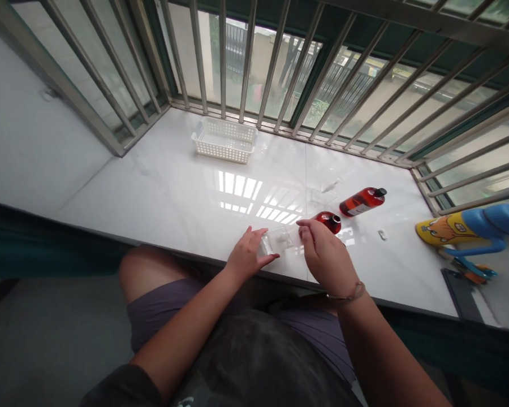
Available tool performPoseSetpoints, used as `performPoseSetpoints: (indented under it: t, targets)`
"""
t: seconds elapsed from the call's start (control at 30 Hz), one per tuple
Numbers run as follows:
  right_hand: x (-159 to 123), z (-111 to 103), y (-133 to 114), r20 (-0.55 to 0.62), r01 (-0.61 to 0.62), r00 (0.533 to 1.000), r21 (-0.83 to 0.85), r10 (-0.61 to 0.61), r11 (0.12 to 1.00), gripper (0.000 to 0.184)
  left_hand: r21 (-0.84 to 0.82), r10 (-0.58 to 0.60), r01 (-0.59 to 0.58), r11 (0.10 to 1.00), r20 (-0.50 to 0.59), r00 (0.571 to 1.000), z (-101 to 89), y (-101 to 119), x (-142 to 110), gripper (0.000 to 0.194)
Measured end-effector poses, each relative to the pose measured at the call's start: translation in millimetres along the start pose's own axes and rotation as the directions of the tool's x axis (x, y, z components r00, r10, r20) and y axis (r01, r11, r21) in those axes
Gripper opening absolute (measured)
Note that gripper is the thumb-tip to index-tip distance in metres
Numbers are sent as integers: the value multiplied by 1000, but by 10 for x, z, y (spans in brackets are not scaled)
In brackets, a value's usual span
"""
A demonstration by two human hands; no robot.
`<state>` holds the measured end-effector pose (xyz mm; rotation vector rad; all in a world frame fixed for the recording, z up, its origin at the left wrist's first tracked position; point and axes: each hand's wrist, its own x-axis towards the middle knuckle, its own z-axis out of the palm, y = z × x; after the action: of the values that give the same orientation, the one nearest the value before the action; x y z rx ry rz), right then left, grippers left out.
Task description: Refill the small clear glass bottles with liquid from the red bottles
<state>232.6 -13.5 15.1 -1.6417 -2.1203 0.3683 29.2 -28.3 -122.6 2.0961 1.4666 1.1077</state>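
Note:
My left hand (248, 253) and my right hand (324, 254) hold a small clear plastic container (280, 241) between them, just above the front edge of the white marble ledge (161, 192). Both hands have their fingers closed on its ends. A small red-brown bottle (330, 221) lies right behind my right hand's fingers. A larger amber bottle with a black cap (362, 202) lies on its side farther right. Something clear and see-through (322, 195) lies behind the bottles; I cannot make out what it is.
A white perforated basket (224, 140) stands at the back by the metal window bars (246, 62). A yellow and blue toy (466, 229) and a dark flat device (462, 294) lie at the right end. A tiny white piece (382, 234) lies near the amber bottle.

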Motion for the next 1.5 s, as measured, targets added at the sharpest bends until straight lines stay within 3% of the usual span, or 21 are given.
performPoseSetpoints:
  t: [0.07, 0.2, 0.3, 0.47, 0.53, 0.67, 0.87, 0.97, 1.1, 1.33, 1.5]
  targets:
    - [-58, 51, 149, 20, -53, 998, 148, 51, 987, 32, 8, -4, 4, 1000, 17, 1000, 0, -4, 4, 77]
    - [-91, 276, 351, 142, -56, 990, 359, 5, 932, 40, 36, -11, 10, 999, 28, 1000, -1, -10, 20, 76]
    - [-66, 430, 367, 130, -37, 991, 429, -21, 902, 41, 48, 3, -4, 999, 26, 1000, -10, -1, 33, 75]
    - [-43, 567, 332, 9, -40, 999, 399, 40, 916, 30, 40, 23, -24, 999, 15, 1000, -16, 14, 48, 74]
    - [-46, 585, 336, -29, -47, 998, 369, 62, 928, 34, 40, 19, -20, 999, 20, 1000, -15, 14, 52, 74]
    - [-66, 569, 340, 23, -27, 1000, 390, 20, 920, 49, 31, 23, -24, 999, 23, 999, -7, 9, 56, 72]
    - [-102, 619, 321, -20, -30, 999, 419, 42, 907, 27, 42, 18, -19, 999, 33, 999, 13, -16, 43, 75]
    - [-129, 677, 314, -73, -74, 991, 406, 114, 911, 31, 47, 16, -18, 999, 36, 999, 7, -13, 43, 74]
    - [-169, 717, 290, -43, -61, 995, 458, 91, 887, 42, 62, 16, -18, 998, 34, 999, -10, 5, 52, 71]
    - [-232, 772, 294, -79, -106, 983, 491, 165, 865, 29, 70, 1, -4, 998, 42, 999, -10, 4, 49, 71]
    - [-264, 753, 295, -63, -123, 982, 504, 178, 855, 45, 72, 0, -4, 997, 49, 999, -1, -5, 47, 70]
